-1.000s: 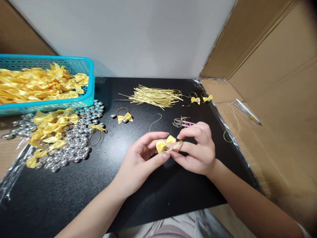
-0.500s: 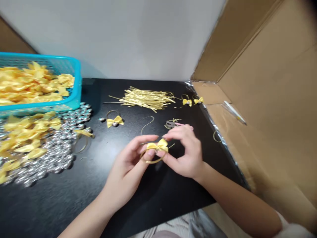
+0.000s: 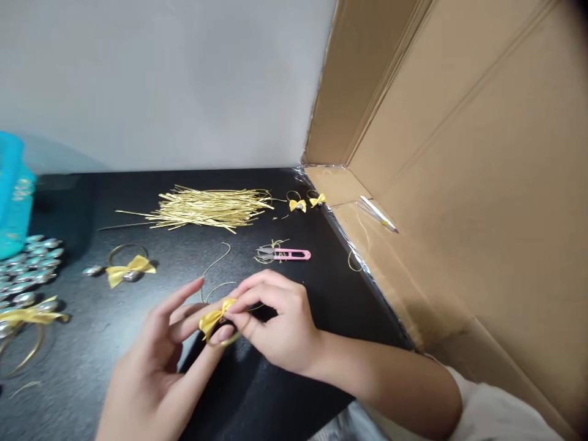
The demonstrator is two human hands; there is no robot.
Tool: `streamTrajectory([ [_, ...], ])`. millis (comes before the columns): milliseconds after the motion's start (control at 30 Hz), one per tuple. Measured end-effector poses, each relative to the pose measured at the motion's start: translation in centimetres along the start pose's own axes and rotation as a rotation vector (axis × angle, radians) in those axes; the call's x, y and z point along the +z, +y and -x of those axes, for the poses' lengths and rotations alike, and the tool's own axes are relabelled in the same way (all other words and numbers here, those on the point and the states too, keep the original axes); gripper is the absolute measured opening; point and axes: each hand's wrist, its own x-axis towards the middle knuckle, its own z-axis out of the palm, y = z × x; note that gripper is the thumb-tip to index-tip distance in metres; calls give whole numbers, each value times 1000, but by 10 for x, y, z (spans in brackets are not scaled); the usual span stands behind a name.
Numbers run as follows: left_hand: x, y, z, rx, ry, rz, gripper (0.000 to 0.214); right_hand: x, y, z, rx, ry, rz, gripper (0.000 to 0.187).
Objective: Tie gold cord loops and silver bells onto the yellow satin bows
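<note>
Between my two hands is a yellow ribbon bow (image 3: 211, 322) fixed to a gold ring (image 3: 224, 343). My left hand (image 3: 156, 361) grips it with the thumb at the ring and fingers behind the bow; the index finger points up and away. My right hand (image 3: 282, 324) pinches the bow's right side with thumb and fingertips, hiding that part. A thin gold strand sticks out beyond the right fingers. Just past the hands lie a loose curled gold wire (image 3: 212, 264) and pink-handled thread snips (image 3: 296, 253) on wire scraps.
A bundle of gold wire ties (image 3: 206, 209) lies at the back. Bow rings rest at left (image 3: 131, 272) and back right (image 3: 297, 206). Silver beads (image 3: 32, 263) and a turquoise basket (image 3: 11, 208) stand at left. Cardboard walls (image 3: 459, 153) border the right, near a pen (image 3: 379, 214).
My view has swung right, so the basket and bead pile are mostly out of frame. The held bow has turned to a slant, and my right fingers now close over its right side.
</note>
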Motion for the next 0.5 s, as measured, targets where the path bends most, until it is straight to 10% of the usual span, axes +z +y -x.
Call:
streamTrajectory([
  [233, 6, 27, -2, -39, 111, 6, 35, -9, 1, -2, -55, -35, -92, 9],
  [500, -49, 11, 17, -77, 139, -96, 28, 26, 3, -65, -85, -353, 398, 18],
])
